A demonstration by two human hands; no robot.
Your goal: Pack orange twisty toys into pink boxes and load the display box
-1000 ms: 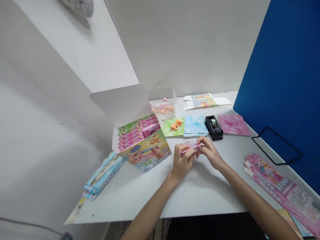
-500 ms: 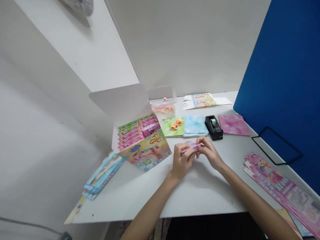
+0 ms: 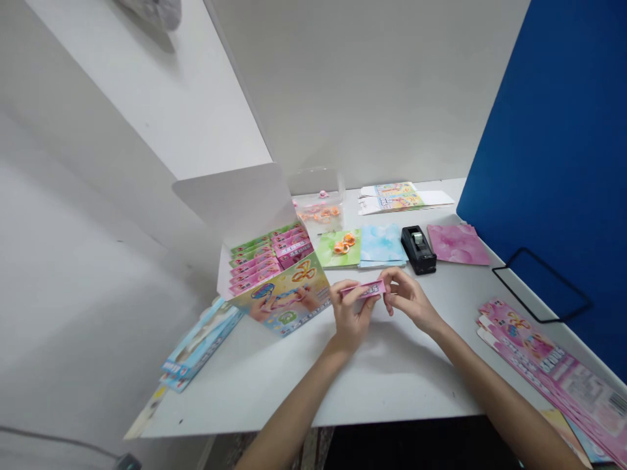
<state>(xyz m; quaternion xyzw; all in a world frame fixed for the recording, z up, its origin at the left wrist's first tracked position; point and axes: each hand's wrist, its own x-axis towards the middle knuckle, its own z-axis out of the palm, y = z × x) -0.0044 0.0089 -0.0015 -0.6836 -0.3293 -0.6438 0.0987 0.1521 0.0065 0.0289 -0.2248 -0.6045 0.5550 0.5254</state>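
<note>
A slim pink cardboard box [image 3: 371,289] with printed lettering is held above the table, its narrow side turned towards me. My left hand [image 3: 350,315] is closed round its left part, thumb beneath and fingers over the top. At the right end, the bent fingers of my right hand [image 3: 405,297] grip the box's edge; the fingertips are partly hidden. Left of my hands stands an open display carton [image 3: 289,297], packed with rows of pink and green boxes [image 3: 255,264]. Beyond my hands lie green cards [image 3: 326,251] with orange twisted pieces [image 3: 345,243] on top.
Blue cards [image 3: 383,243], a black tape dispenser [image 3: 418,249] and pink cards [image 3: 458,245] lie further back. A clear tub [image 3: 321,205] and flat cartons [image 3: 401,198] are near the wall. Flat pink boxes [image 3: 548,365] lie right, blue boxes [image 3: 198,346] left. A blue partition [image 3: 553,163] bounds the right.
The pink box has turned, so more of its lettered narrow side shows. My left hand has shifted slightly left, and my right hand's fingers have moved to the box's right end.
</note>
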